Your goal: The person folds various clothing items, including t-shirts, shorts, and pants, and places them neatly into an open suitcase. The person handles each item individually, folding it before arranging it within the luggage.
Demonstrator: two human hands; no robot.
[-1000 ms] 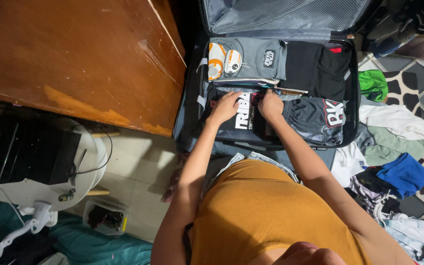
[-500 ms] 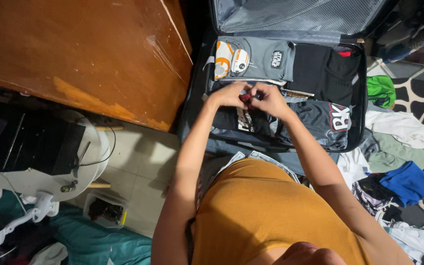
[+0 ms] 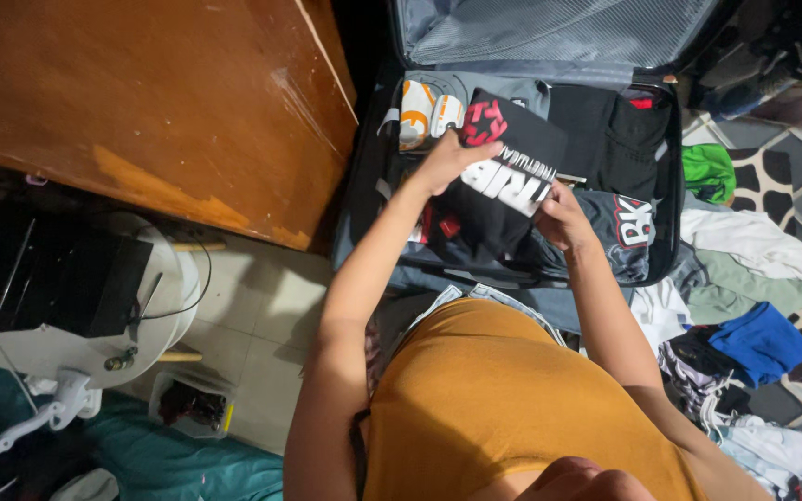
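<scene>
Floor: pale tiles [image 3: 262,325] below the wooden surface, patterned dark tiles on the right under a loose heap of clothes [image 3: 744,288] in white, green and blue.
Wooden surface: a brown, scuffed top [image 3: 141,102] fills the upper left, its edge just beside the suitcase.
Suitcase: an open dark case [image 3: 364,213] on the floor in front of the person, its mesh-lined lid [image 3: 549,32] raised at the top; folded clothes fill the base.
Packed clothes: a grey printed shirt [image 3: 424,107] at the upper left of the base, black folded garments [image 3: 610,134] at the upper right, a dark shiny garment with white letters [image 3: 628,232] at the lower right.
Black shirt: a black T-shirt [image 3: 503,176] with white lettering and a red mark, lifted above the packed layer, half unfolded and hanging into the case.
Left hand: the left hand [image 3: 452,158] has its grip closed on the shirt's upper left edge, by the red mark.
Right hand: the right hand [image 3: 559,218] has its grip closed on the shirt's lower right edge, just over the shiny garment.
</scene>
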